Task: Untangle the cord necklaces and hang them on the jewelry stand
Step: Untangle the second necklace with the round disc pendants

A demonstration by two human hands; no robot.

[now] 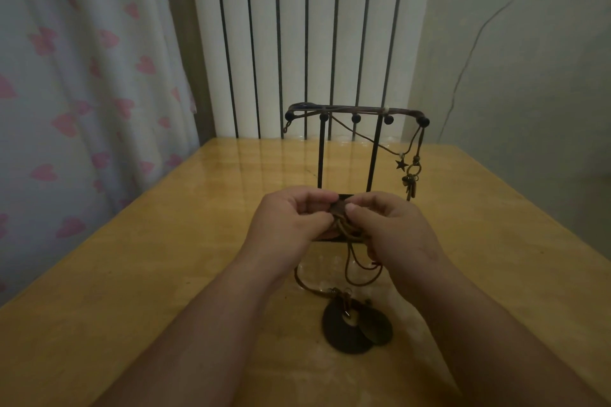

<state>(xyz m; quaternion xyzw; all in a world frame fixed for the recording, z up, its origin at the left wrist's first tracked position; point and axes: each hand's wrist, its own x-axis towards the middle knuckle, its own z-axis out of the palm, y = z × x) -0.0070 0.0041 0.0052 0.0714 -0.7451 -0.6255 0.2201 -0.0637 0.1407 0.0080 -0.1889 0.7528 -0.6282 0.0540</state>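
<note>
Hands, left (291,215) and right (380,225), pinch knotted cords (347,230), hiding stand base (345,197).

We can read no text, label, brand or number in this view. The jewelry stand (321,155) and the curtain (82,76) with its pink hearts carry no writing that we can make out.

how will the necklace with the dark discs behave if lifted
Probably floppy: the cord droops in slack loops. The dark discs look heavy beside it, so they would likely swing and knock together. The bunch pinched by left hand and right hand may snag.
</note>
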